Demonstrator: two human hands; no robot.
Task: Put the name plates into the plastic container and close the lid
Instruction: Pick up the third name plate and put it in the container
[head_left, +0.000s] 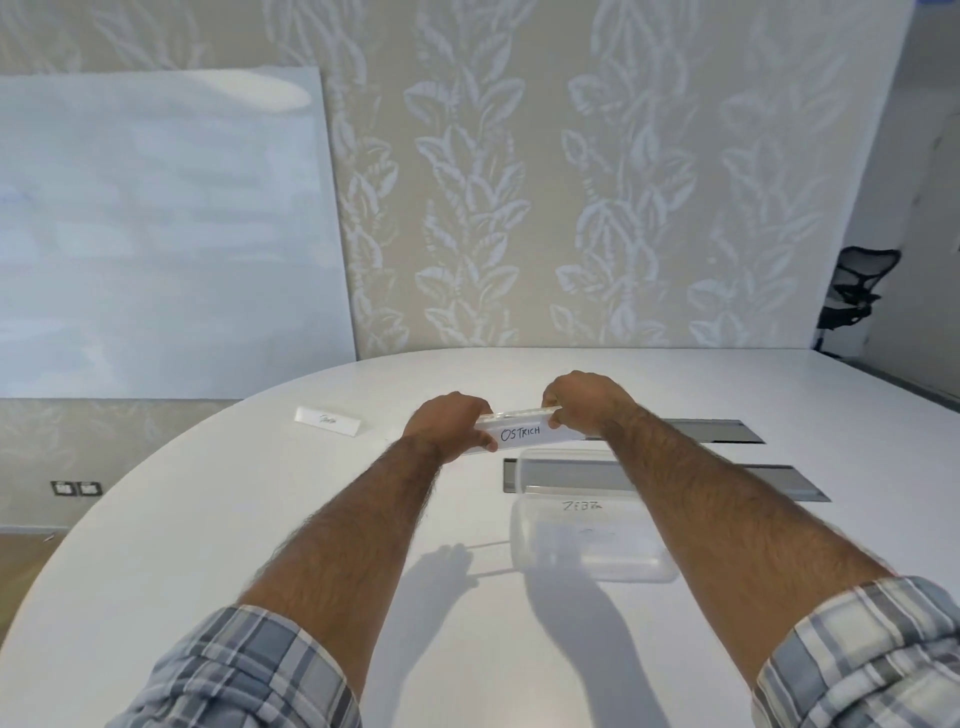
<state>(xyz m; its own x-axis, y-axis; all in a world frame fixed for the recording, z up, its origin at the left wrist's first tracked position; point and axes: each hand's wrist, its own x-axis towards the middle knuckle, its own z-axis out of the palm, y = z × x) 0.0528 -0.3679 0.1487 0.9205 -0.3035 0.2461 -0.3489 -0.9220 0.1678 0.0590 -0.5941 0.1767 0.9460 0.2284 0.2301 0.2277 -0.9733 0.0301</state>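
Note:
A white name plate marked OSTRICH (521, 431) is held in the air above the table, one end in each hand. My left hand (448, 422) grips its left end and my right hand (586, 401) grips its right end. Below and nearer to me stands a clear plastic container (589, 545) with a plate marked ZEBRA (582, 505) inside it. The container's clear lid (561, 462) sits just behind it, partly hidden by my right forearm. Another white name plate (328, 421) lies on the table to the left of my hands.
The white oval table (208, 519) has two grey cable hatches (727, 431) set into its top at centre right. A whiteboard (156, 234) leans against the patterned wall at left. A black office chair (857, 291) stands at far right.

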